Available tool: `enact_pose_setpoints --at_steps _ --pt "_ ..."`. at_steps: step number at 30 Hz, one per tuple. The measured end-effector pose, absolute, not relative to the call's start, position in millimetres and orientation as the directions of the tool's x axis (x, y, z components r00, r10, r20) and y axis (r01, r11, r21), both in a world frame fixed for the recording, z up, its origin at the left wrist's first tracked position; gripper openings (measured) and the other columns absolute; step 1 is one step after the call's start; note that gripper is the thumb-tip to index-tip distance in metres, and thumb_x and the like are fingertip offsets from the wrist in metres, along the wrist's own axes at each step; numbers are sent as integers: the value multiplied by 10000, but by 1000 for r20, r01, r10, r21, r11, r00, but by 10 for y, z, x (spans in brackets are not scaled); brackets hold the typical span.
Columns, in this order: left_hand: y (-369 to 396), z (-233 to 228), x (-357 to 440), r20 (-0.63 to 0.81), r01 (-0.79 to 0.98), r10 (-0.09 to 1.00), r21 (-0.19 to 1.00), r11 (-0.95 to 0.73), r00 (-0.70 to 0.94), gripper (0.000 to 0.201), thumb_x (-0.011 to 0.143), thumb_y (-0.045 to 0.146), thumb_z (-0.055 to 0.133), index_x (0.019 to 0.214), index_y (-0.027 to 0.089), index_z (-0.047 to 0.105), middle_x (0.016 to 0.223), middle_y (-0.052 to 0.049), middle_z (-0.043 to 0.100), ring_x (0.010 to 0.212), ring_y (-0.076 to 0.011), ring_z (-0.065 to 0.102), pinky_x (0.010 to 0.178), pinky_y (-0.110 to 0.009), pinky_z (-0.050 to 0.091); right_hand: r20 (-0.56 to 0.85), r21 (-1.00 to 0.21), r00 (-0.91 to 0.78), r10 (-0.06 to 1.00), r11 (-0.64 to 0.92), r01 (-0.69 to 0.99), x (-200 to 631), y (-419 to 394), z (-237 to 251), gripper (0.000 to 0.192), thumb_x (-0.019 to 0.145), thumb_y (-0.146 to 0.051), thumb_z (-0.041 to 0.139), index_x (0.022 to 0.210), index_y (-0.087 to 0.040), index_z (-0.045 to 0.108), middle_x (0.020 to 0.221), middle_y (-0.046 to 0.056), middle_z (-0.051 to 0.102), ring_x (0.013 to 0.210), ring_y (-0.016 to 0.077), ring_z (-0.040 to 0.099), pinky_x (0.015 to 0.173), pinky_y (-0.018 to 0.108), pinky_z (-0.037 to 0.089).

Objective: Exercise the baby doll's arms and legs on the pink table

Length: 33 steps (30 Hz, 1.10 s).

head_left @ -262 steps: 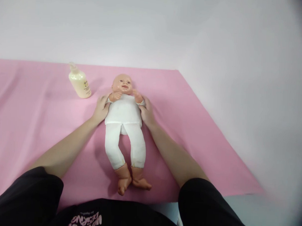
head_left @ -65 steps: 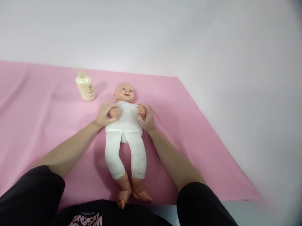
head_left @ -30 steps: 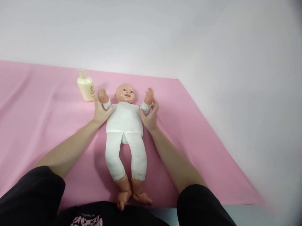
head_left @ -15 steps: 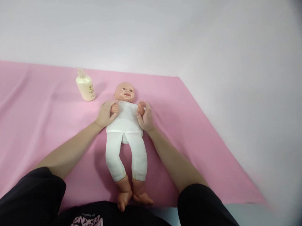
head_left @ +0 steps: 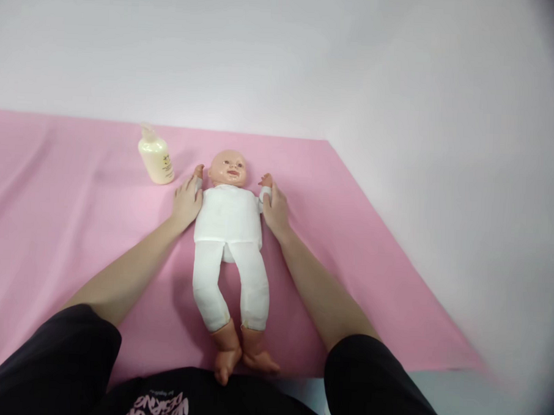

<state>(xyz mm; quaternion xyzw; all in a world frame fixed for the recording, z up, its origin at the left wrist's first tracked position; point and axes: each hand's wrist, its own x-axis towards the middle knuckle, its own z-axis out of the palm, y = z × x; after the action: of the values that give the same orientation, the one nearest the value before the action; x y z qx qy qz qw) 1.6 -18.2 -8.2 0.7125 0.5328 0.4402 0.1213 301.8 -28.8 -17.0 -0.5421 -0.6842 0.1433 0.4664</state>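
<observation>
A baby doll [head_left: 229, 214] with a white cloth body lies on its back, its head away from me and its feet at the near table edge. My left hand [head_left: 186, 202] is closed around the doll's arm on the left, and the small doll hand sticks out above my fingers. On the other side my right hand [head_left: 277, 210] grips the doll's other arm, with that doll hand showing past my fingertips. Both doll arms are bent up beside the head.
A pink cloth [head_left: 97, 224] covers the table, with soft folds on the left. A pale yellow pump bottle [head_left: 156, 159] stands left of the doll's head. Behind and to the right is a plain white surface [head_left: 423, 116].
Both my hands have moved outward from the doll's chest. The doll's arms, earlier folded in over the chest, are now spread to the sides with the hands up.
</observation>
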Motion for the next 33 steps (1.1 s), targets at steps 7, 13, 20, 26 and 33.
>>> enact_pose_setpoints --at_steps 7,13,20,26,33 --pt "-204 -26 11 470 543 882 735 -407 24 547 1014 494 516 1485 216 509 1447 -163 616 1394 -364 548 1217 -594 375 375 -786 120 919 247 567 3024 -312 -155 459 1007 -565 409 1201 -210 626 1201 137 742 1147 317 682 1116 575 482" --pt "-304 -3 41 677 479 729 675 -561 -99 794 922 548 673 1555 196 349 1570 -203 465 1474 -334 462 1243 -513 356 644 -699 109 757 524 487 2937 -412 -113 701 960 -516 555 1548 -227 307 1561 183 461 1329 287 586 1118 500 511" --pt "-482 158 71 656 517 600 352 -780 459 368 813 437 710 1099 208 677 1025 -93 755 996 -282 709 962 -465 543 820 -361 -230 525 785 503 2862 -529 -110 448 873 -454 688 1260 -248 596 1110 103 713 983 279 698 932 489 595" --pt "-476 143 65 659 496 568 324 -806 492 413 804 404 657 1165 205 650 1092 -116 755 1023 -300 712 953 -473 552 773 -340 -312 552 777 530 2842 -543 -101 478 964 -488 552 1365 -228 552 1218 139 719 1123 317 699 995 535 588" --pt "-287 -63 54 677 584 723 535 -611 136 695 1050 488 430 1630 154 243 1619 -233 432 1533 -354 399 1261 -561 321 734 -483 -99 672 618 620 2851 -439 -103 593 1094 -422 232 1660 -284 123 1642 146 373 1544 298 367 1256 628 361"
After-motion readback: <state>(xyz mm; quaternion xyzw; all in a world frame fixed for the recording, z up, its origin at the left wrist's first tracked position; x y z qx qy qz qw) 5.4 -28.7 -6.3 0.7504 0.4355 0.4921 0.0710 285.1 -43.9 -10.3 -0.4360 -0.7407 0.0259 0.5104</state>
